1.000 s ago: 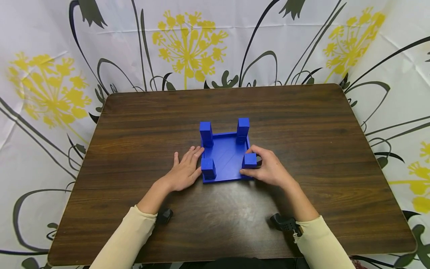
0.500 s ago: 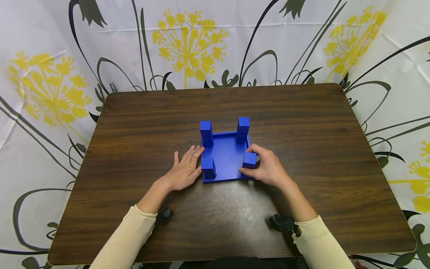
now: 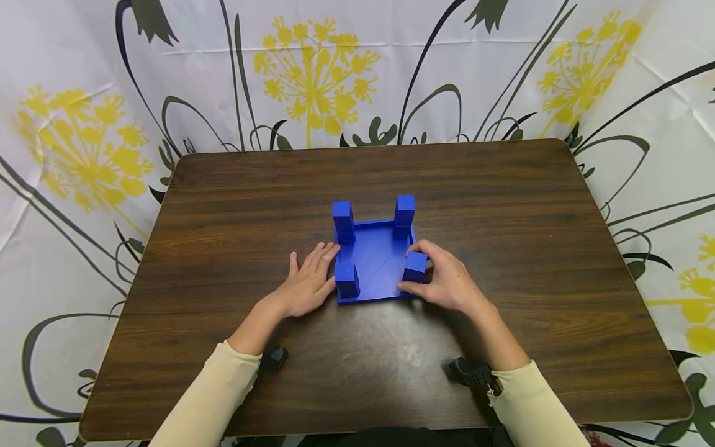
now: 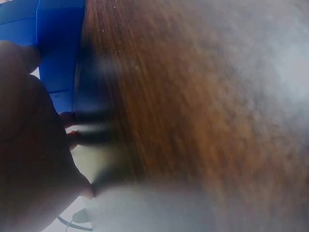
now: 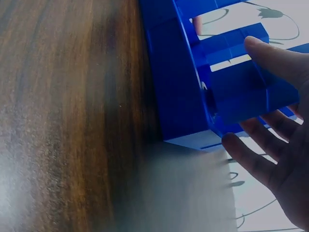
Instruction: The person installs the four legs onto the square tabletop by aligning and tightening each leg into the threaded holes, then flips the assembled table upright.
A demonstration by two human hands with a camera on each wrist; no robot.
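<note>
A shallow blue square tray (image 3: 377, 264) with a raised rim lies mid-table, with a blue square post at each corner. My right hand (image 3: 451, 282) pinches the near right post (image 3: 414, 268) between thumb and fingers. This post leans slightly; its foot is partly hidden by the thumb, so I cannot tell whether it is seated. In the right wrist view, that post (image 5: 239, 92) stands inside the tray corner. My left hand (image 3: 304, 287) lies with fingers extended against the tray's left side, beside the near left post (image 3: 347, 280).
Two taller-looking posts, the far left post (image 3: 343, 222) and far right post (image 3: 404, 215), stand upright at the back corners. The brown wooden table (image 3: 251, 198) extends around the tray. Behind it hangs a white floral cloth (image 3: 195, 68). Black wrist devices, such as the right one (image 3: 472, 372), sit near the sleeves.
The near right post has tilted and turned slightly in my right hand's grip, and the right fingers have shifted a little. My left hand and the tray stay where they were.
</note>
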